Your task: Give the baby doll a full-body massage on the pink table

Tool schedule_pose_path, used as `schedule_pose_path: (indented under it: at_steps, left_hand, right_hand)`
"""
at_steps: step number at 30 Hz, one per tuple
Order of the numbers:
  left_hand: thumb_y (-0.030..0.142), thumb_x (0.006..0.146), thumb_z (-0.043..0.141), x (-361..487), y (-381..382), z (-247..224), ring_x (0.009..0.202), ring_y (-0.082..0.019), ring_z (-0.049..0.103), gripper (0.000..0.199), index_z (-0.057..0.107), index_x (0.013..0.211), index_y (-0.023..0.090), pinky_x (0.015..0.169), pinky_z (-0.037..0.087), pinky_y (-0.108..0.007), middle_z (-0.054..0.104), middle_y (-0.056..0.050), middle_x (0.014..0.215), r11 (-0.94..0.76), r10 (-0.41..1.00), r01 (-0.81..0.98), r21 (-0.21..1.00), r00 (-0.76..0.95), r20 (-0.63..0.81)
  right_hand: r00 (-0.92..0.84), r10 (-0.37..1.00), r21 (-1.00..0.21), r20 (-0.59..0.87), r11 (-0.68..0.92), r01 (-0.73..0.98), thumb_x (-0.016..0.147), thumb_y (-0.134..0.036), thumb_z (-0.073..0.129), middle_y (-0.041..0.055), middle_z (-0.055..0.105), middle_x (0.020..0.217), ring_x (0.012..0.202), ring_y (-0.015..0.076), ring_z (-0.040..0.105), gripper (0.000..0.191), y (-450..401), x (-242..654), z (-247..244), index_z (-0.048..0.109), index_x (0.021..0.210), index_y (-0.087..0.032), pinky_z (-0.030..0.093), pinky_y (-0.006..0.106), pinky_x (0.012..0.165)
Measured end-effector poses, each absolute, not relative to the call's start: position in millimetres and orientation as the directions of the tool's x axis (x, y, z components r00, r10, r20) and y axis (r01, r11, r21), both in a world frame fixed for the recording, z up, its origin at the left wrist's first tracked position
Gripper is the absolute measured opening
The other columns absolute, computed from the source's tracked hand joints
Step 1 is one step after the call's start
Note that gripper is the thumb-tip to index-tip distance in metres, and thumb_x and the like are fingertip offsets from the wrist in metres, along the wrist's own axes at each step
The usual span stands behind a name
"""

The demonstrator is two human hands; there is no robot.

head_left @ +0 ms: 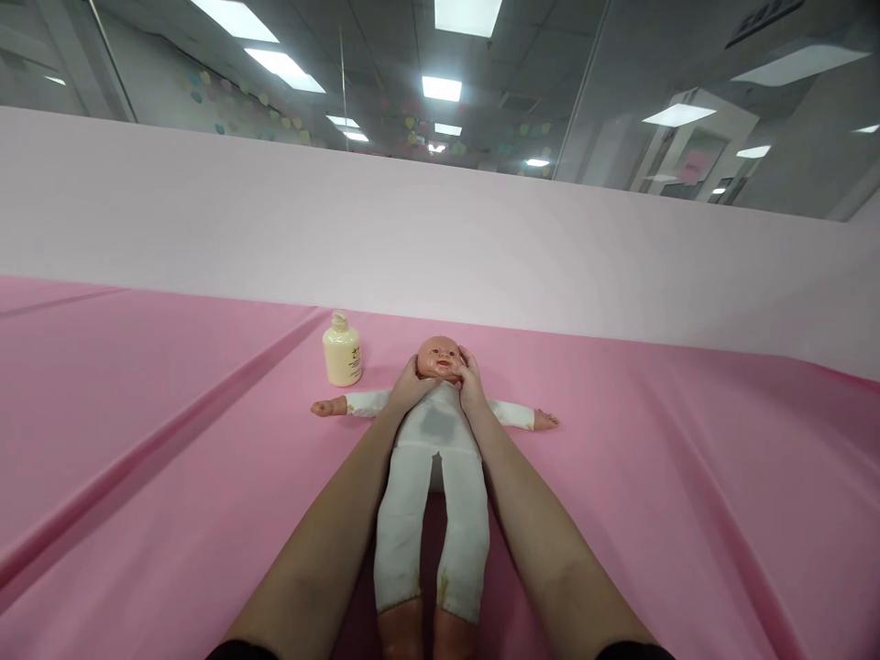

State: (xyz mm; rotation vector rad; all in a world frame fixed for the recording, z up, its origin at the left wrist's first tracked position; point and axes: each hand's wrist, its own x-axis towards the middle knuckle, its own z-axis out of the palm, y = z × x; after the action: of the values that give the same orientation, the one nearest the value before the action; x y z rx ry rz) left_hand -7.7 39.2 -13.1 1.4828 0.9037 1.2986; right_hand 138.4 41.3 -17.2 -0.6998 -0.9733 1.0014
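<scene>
A baby doll [440, 422] with a white cloth body lies on its back, arms stretched out to both sides and legs toward me. My left hand [411, 383] is wrapped round the left side of its head and neck. On the opposite side, my right hand [470, 378] cups the head, its thumb at the doll's cheek near the mouth. Some fingers of both hands are hidden behind the head. A pale yellow pump bottle [342, 354] stands upright beyond the doll's arm on the left, apart from my hands.
Pink sheeting [206, 440] with raised folds covers the surface under the doll. A low white wall [412, 238] runs along the back, with glass [385, 55] above it that shows ceiling lights.
</scene>
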Motion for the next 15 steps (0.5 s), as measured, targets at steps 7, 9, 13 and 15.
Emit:
schedule_pose_path:
  at_steps: [7,9,13,15]
  left_hand:
    - [0.010,0.073,0.047,-8.5,56.8,-26.9,0.125,-0.025,0.049,0.055,0.051,0.127,0.016,0.109,0.035,-0.039,0.057,-0.009,0.131,-0.313,0.947,0.003,0.950,0.071,0.312]
    - [0.012,0.075,0.045,-8.9,61.7,-31.9,0.128,-0.024,0.047,0.055,0.050,0.130,0.016,0.112,0.031,-0.040,0.056,-0.009,0.133,-0.321,0.946,0.045,0.946,0.062,0.318]
    - [0.013,0.080,0.041,-10.6,66.5,-38.0,0.133,-0.022,0.041,0.055,0.046,0.135,0.014,0.115,0.026,-0.038,0.050,-0.010,0.139,-0.344,0.939,0.113,0.932,0.052,0.340]
    - [0.016,0.084,0.038,-11.3,66.5,-38.5,0.134,-0.021,0.040,0.052,0.046,0.136,0.014,0.115,0.026,-0.037,0.048,-0.010,0.141,-0.341,0.940,0.139,0.930,0.038,0.340]
  right_hand:
    - [0.249,0.930,-0.855,0.269,0.350,-0.382,0.052,-0.012,0.044,0.0058,0.058,0.124,0.110,0.0231,0.057,0.070,44.4,139.7,-17.5,0.054,0.122,-0.017,0.053,0.034,0.091]
    - [0.281,0.920,-0.846,0.273,0.369,-0.386,0.055,-0.011,0.044,0.0066,0.059,0.123,0.111,0.0221,0.057,0.065,44.2,138.1,-15.9,0.055,0.120,-0.016,0.052,0.033,0.093]
    - [0.314,0.913,-0.838,0.260,0.375,-0.396,0.068,-0.012,0.046,0.0066,0.062,0.120,0.107,0.0207,0.059,0.049,47.0,135.7,-16.0,0.059,0.114,-0.016,0.052,0.034,0.093]
    - [0.322,0.908,-0.837,0.268,0.385,-0.390,0.074,-0.016,0.048,0.0063,0.062,0.119,0.106,0.0201,0.060,0.041,49.6,136.2,-18.6,0.060,0.113,-0.017,0.052,0.034,0.093]
